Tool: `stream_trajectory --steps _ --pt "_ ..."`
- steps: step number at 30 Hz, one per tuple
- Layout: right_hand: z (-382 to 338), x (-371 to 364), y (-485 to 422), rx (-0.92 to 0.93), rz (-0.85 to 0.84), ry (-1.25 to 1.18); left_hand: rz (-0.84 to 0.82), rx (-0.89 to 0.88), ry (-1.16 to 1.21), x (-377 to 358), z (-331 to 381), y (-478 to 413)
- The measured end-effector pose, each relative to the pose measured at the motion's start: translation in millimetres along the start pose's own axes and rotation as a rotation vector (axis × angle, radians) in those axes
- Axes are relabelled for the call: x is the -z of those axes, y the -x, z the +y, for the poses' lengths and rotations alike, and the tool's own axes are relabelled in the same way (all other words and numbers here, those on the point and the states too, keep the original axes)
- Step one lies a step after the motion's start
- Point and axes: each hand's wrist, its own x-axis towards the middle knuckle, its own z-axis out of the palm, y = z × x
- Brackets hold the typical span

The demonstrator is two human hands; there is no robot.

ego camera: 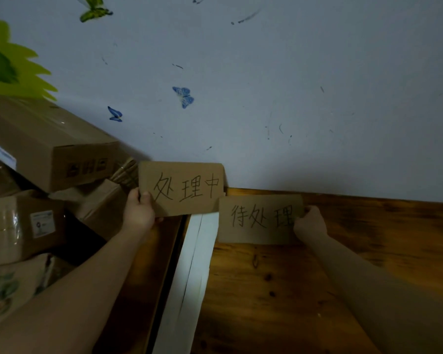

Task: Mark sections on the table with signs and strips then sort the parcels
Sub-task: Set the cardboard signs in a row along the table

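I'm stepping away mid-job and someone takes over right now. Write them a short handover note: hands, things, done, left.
Left hand grips the sign reading 处理中 by its left edge, up by the wall.
Right hand pinches the sign reading 待处理 by its right edge, right of the white strip.
Done: the white strip lies on the table, running out from the wall.
Left: set both signs in place, then sort the parcels piled on the left.

Cardboard signs: 2, the 处理中 sign (180, 189) and the 待处理 sign (258, 219). Butterfly decals: 3, one green butterfly (94, 10) and two blue butterflies (183, 97). Parcels (36, 139): at least 5 visible, stack cut off at left; white strips (197, 264): apparently 2, side by side.
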Motion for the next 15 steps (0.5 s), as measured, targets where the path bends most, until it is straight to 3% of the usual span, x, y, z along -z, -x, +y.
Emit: stream_trajectory --steps 2,4,6,8,15 --pt "5.2 -3.8 -0.3 0.047 -0.009 0.098 0.026 -0.014 -0.014 -0.5 -0.9 -0.9" --pt "12.7 -10.5 6.3 0.201 -0.011 0.373 0.045 -0.053 -0.053 -2.0 0.0 -0.6" --pt "19.7 -19.9 18.7 0.457 -0.137 0.747 0.064 -0.078 -0.08 -4.2 1.5 0.2" --pt "27.1 -28.8 25.0 0.553 -0.309 0.961 0.075 -0.078 -0.074 -5.8 1.5 0.3" --pt "5.2 -42.4 -2.1 0.496 -0.362 0.987 0.077 -0.078 -0.04 -7.0 -0.6 -0.2"
